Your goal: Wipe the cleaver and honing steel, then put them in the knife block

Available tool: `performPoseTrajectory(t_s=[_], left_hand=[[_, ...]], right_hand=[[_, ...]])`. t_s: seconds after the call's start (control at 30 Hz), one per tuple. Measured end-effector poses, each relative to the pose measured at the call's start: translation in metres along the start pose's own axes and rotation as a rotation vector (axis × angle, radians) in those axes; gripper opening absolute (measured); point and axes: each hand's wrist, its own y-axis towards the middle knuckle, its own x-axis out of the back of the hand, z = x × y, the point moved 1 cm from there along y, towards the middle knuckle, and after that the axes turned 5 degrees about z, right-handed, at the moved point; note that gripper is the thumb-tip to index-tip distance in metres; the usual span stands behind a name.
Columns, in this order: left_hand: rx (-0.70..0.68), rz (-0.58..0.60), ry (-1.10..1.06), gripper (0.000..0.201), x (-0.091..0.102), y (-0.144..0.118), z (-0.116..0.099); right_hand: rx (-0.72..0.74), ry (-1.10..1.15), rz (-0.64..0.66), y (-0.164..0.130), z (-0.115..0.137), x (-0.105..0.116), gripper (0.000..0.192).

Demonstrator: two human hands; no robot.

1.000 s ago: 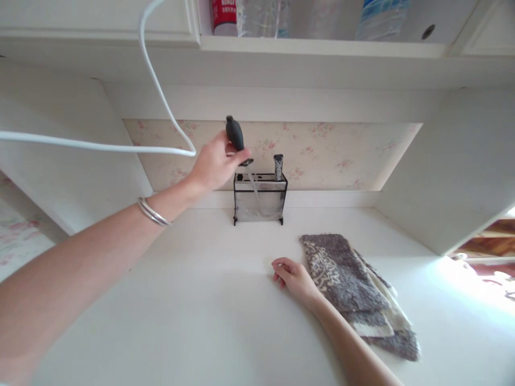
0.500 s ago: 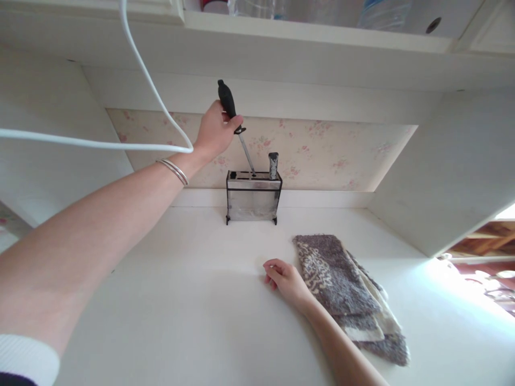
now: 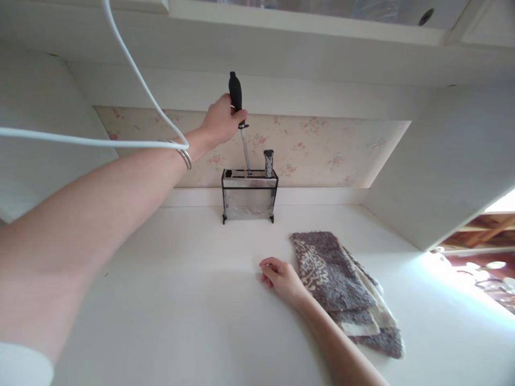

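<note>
My left hand (image 3: 226, 119) grips the black handle of a sharpening steel (image 3: 245, 145). The steel's thin metal rod runs down into a hole in the top of a knife block (image 3: 250, 202) with clear sides and a black frame. Another handle (image 3: 269, 163), grey and worn, stands in the block's right end. Resting on the white counter, my right hand (image 3: 281, 277) has its fingers curled together; whether anything is in them is hidden. Just right of that hand lies a folded grey-and-cream towel (image 3: 332, 273).
A white cable (image 3: 137, 75) hangs in front of my left forearm. Overhead is an open cabinet (image 3: 306, 19) with plastic-wrapped things inside. Flowered wallpaper (image 3: 314, 145) covers the back wall, and a side panel (image 3: 434, 161) closes the right.
My left hand has shifted slightly right, and the sharpening steel now stands more upright, its rod still in the block. My right hand stays beside the towel. The view has shifted a little.
</note>
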Motion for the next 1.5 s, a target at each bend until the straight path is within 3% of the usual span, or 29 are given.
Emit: performPoseTrajectory(t_s=[0.17, 0.27, 0.5, 0.63, 0.8, 0.97, 1.3, 1.4, 1.5], left_hand=[[0.018, -0.143, 0.043, 0.017, -0.021, -0.005, 0.001], [0.027, -0.152, 0.078, 0.015, -0.028, 0.000, 0.003], [0.059, 0.017, 0.212, 0.020, -0.047, 0.003, 0.013], [0.146, 0.208, 0.320, 0.023, -0.068, -0.022, 0.039], [0.218, 0.276, 0.328, 0.020, -0.083, -0.048, 0.071], [0.246, 0.292, 0.311, 0.022, -0.085, -0.054, 0.082], [0.219, 0.294, 0.248, 0.032, -0.085, -0.059, 0.079], [0.193, 0.195, 0.222, 0.046, -0.074, -0.060, 0.080], [0.216, 0.014, 0.167, 0.038, -0.056, -0.066, 0.085]], right_hand=[[0.001, 0.020, 0.006, 0.002, -0.003, -0.002, 0.026], [0.002, 0.022, 0.003, 0.003, -0.003, -0.002, 0.027], [-0.015, 0.030, -0.001, 0.001, -0.002, -0.003, 0.027], [-0.017, 0.028, -0.001, 0.000, 0.001, -0.003, 0.026], [-0.012, 0.002, 0.005, 0.001, 0.000, -0.002, 0.026], [-0.011, 0.015, 0.008, 0.000, 0.000, -0.001, 0.027], [-0.014, -0.011, 0.003, -0.001, 0.004, -0.002, 0.027], [-0.002, -0.019, 0.010, -0.002, 0.003, -0.001, 0.027], [0.004, -0.037, 0.014, -0.002, 0.001, -0.002, 0.027]])
